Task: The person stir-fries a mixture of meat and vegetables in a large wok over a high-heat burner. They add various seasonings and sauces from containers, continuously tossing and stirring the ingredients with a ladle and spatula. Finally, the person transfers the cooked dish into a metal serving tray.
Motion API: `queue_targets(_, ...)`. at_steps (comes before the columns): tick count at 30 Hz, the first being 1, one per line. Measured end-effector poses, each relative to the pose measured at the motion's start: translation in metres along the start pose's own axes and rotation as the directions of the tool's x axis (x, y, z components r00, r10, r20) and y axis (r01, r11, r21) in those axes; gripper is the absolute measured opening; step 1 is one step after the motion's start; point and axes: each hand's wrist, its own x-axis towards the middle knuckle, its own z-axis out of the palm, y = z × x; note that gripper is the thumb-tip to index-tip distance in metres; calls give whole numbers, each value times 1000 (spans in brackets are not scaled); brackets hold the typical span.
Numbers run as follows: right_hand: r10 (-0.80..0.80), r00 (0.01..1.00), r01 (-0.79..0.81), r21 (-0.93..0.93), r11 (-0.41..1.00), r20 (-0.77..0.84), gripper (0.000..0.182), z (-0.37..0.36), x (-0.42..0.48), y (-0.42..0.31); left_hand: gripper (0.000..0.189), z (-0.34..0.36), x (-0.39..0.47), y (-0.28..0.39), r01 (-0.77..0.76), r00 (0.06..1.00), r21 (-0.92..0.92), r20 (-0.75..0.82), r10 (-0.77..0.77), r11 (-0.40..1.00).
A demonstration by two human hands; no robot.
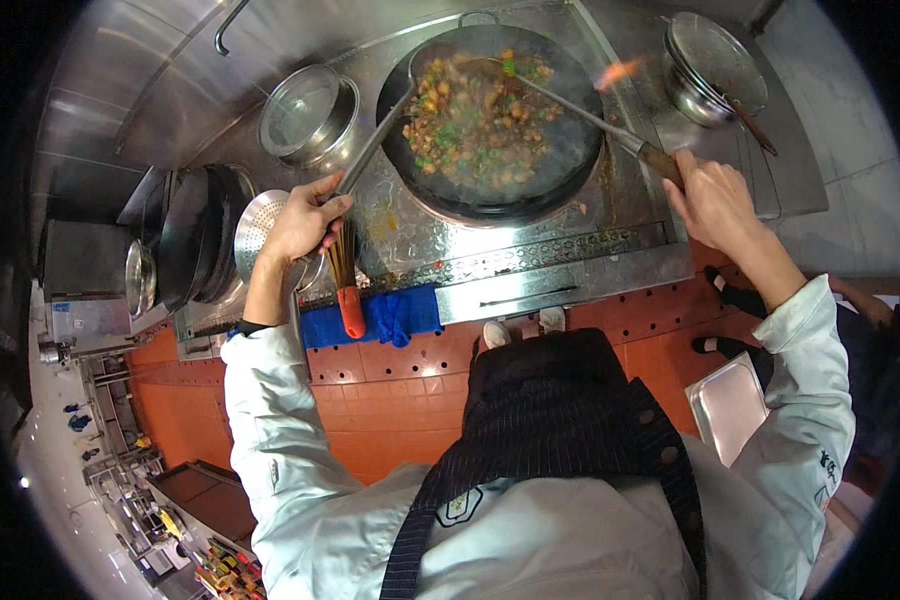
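Note:
A large black wok [570, 169] sits on the steel range, and steam rises from the diced food [472, 112] inside it, brown pieces mixed with green bits. My left hand [304, 221] grips the metal handle of a long cooking utensil [379, 139], whose rounded head lies at the wok's far left side. In my right hand [712, 195] is the wooden handle of a metal ladle or turner [577, 112]. Its head reaches into the food near the far side and is partly hidden there.
Beside my left hand are a perforated skimmer [259, 229], a bamboo wok brush [351, 304] with a red handle, and a blue cloth [412, 307]. Metal pots [300, 112] stand left; another pot [701, 71] stands right near a flame [619, 73]. A person [866, 330] is at right.

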Motion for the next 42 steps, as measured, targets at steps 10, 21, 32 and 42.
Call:
queue_targets(10,-85,991,35,409,912,106,37,-30,-53,57,40,-9,58,19,-181,909,869,-31,417,460)
queue_targets(21,80,982,-169,626,762,169,55,152,-14,-21,39,54,96,-9,240,967,-82,112,-231,967)
queue_targets(32,-71,994,55,-193,980,-79,60,29,-16,15,55,6,9,25,-10,998,380,-59,36,925)
queue_targets(42,81,877,-384,590,710,474,45,-52,-39,41,44,26,95,-3,-52,990,764,-46,134,643)
